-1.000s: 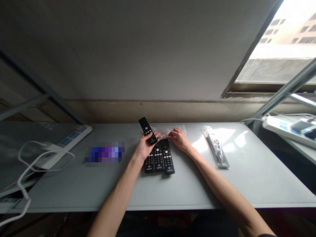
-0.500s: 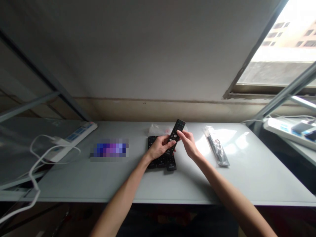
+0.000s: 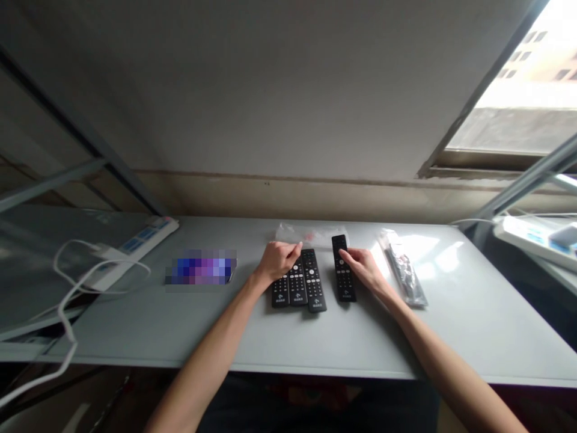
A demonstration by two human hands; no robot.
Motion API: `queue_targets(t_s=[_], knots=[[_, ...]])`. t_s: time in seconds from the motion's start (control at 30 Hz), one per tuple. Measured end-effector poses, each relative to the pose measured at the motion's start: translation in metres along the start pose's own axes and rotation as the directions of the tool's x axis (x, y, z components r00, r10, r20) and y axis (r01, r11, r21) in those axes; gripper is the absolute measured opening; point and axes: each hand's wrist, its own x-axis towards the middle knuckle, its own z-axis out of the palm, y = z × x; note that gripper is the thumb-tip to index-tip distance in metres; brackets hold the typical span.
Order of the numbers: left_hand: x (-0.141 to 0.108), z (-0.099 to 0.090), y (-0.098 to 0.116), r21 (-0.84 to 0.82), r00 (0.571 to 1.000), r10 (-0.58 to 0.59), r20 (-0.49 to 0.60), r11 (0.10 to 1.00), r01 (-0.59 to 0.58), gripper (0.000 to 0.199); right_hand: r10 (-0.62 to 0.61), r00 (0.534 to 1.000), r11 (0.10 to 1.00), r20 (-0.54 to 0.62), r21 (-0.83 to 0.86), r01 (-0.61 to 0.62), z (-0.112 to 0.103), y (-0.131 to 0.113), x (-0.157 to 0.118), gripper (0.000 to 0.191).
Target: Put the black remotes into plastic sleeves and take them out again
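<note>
My right hand [image 3: 364, 266] grips a black remote control [image 3: 346, 287] by its right side, thumb on its face near the round white button. The remote's far end points to the wall. Over the upper part of a row of black remotes is my left hand [image 3: 280, 262], its fingers curled in; whatever they may hold is hidden. Three remotes show in that row: a left one [image 3: 280, 296], a middle one [image 3: 297, 293] and a right one [image 3: 315, 288], slightly tilted. Behind them lies a clear plastic bag [image 3: 324, 234].
On the right of the grey table [image 3: 180, 337] lies a remote in a clear bag [image 3: 403, 270]. A phone with a blurred screen [image 3: 201, 270] lies on the left. Power strips [image 3: 130, 252] with white cables [image 3: 67, 325] stand at both sides. A wall closes off the back.
My hands have parted. The right hand has moved right and lower with the remote; the left has let go of it and curled over the row, which shows more fully.
</note>
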Motion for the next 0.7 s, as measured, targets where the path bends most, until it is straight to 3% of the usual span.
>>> queue_targets(t_s=[0.13,0.23,0.7], knots=[[-0.007,0.003,-0.009,0.091,1.0,0.031,0.0,0.995,-0.03,0.06,-0.062,0.998,0.955,0.012,-0.29,0.063,0.006,0.004,0.0,0.069],[-0.007,0.006,-0.012,0.119,0.999,0.038,0.008,0.992,-0.039,0.06,-0.109,0.993,0.914,0.055,-0.386,0.122,0.006,0.005,0.0,0.071],[-0.008,0.006,-0.006,0.059,1.0,0.011,-0.015,0.998,-0.01,0.062,-0.138,0.982,0.921,0.127,-0.348,0.174,0.006,-0.004,-0.008,0.07]])
